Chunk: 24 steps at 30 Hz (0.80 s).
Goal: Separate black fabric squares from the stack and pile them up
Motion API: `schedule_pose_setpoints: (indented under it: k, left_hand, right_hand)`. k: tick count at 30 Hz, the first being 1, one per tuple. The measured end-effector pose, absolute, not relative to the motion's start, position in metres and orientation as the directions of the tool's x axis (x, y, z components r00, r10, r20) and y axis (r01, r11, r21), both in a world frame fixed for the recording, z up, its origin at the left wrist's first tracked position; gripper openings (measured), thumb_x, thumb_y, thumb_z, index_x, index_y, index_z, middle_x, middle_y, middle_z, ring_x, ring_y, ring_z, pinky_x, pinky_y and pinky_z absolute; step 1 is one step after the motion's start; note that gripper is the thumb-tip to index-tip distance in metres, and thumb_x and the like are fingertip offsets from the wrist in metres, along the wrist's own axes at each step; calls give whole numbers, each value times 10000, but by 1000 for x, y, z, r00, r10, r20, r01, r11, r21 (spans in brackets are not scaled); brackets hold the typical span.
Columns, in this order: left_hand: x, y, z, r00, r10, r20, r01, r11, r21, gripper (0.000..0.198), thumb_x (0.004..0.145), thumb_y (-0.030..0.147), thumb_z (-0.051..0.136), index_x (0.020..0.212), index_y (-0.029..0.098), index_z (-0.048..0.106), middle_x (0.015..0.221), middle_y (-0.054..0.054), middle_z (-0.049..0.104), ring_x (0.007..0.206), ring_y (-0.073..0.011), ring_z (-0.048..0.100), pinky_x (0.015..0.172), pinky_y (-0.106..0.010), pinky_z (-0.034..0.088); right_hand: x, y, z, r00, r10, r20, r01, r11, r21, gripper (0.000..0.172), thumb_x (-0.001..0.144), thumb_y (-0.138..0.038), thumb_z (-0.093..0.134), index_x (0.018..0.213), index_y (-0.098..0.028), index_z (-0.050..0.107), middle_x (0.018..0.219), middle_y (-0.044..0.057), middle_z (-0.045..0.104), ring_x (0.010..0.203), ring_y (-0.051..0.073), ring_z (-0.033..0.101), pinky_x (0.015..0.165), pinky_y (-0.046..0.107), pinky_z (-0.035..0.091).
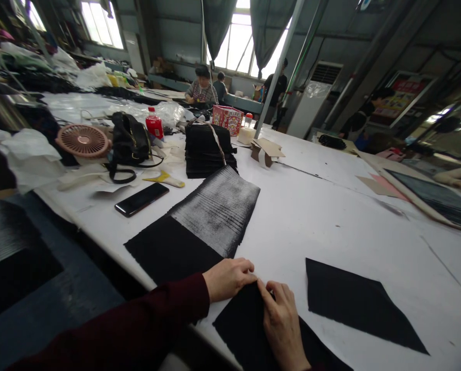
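A black fabric piece [240,322] lies at the table's near edge, partly covered by my hands. My left hand [228,278] is closed, its fingertips pinching the top corner of that piece. Right beside it, my right hand [282,319] grips the same corner, with its index finger stretched towards the left fingertips and the other fingers curled. Just beyond lies a stack of black pieces [218,206] with a whitish, streaked coating, its near part plain black. Off to the right, another black piece [358,301] lies flat on the white table [292,221].
A phone [142,199], a yellow-and-white strip [164,179], a black bag [129,138] and a pink fan [83,140] lie left. Behind the coated pieces stands a tied black bundle [208,149]. A metal pole [279,67] rises at the back. Several people are farther off.
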<state>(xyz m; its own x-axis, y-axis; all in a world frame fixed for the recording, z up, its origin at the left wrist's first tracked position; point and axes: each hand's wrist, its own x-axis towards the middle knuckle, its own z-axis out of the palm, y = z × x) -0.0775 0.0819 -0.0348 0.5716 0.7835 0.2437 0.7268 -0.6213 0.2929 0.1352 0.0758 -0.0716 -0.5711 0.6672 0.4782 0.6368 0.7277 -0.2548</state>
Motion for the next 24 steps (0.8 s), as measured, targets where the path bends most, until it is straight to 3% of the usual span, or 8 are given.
schedule_pose_setpoints:
  k: [9,17,24]
  left_hand:
    - [-75,70,-33,626,734,264,742,-665,89,218,981,163,411,1147,145,551,890,-51,552,796,-183,523,707,-304,477]
    - [-74,66,-39,622,712,326,741,-670,47,241,976,162,438,1189,107,535,898,-54,550,787,-192,509,684,-335,443]
    - [-75,67,-40,601,731,323,751,-655,84,230,976,164,447,1181,115,541,900,-47,545,797,-190,505,681,-331,423]
  right_hand:
    - [134,76,-72,-604,614,508,620,762,-186,484,906,-19,376,1345,-179,502,967,97,553,844,234,485,731,406,449]
    - [135,80,-77,-605,590,534,608,776,-168,504,911,-31,375,1375,-193,484,982,99,567,852,236,502,731,401,462]
    - [135,81,-79,-618,572,539,597,788,-153,510,920,-48,371,1402,-184,466,991,105,567,852,235,505,722,398,462]
